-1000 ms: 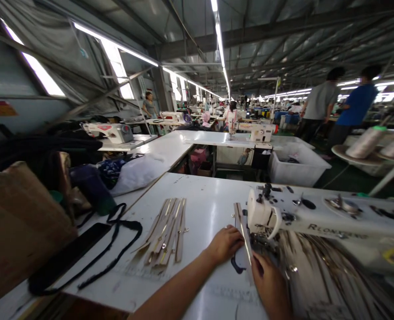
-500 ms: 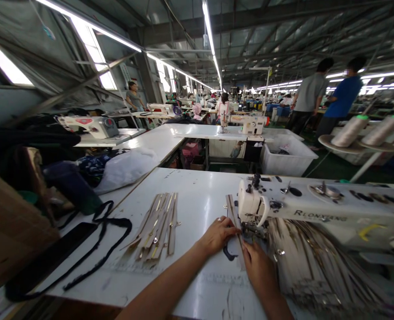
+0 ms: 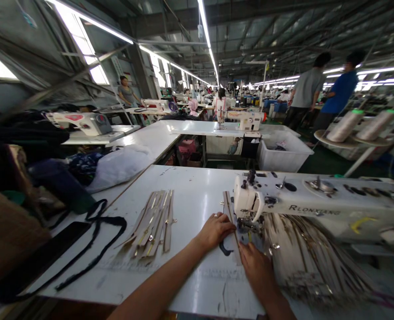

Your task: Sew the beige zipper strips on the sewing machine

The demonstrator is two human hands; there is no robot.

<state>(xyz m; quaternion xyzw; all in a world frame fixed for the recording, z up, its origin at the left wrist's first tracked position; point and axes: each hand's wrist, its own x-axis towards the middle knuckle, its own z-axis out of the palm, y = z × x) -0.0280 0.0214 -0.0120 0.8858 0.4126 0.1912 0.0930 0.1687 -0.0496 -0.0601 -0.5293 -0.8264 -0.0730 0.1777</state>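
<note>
A narrow beige zipper strip (image 3: 228,205) lies lengthwise on the white table, just left of the sewing machine's needle head (image 3: 245,198). My left hand (image 3: 216,230) is closed on its middle, fingers bent together at the strip. Lower down, my right hand (image 3: 254,262) pinches the same strip near its lower end. A dark curved piece (image 3: 225,250) lies beside the strip. To the left, several beige zippers (image 3: 153,222) with gold teeth are laid in a row. A large bundle of zippers (image 3: 303,253) sits under the machine arm.
A black strap (image 3: 108,249) lies on the table's left side, near a cardboard box (image 3: 10,226). White cloth (image 3: 122,166) is heaped beyond. Behind the machine are a white bin (image 3: 283,153) and thread cones (image 3: 345,126). Two people stand at the back right.
The camera view has shifted slightly, moving the scene a little left in the picture. My right hand has slid slightly down along the strip; my left hand stays on it.
</note>
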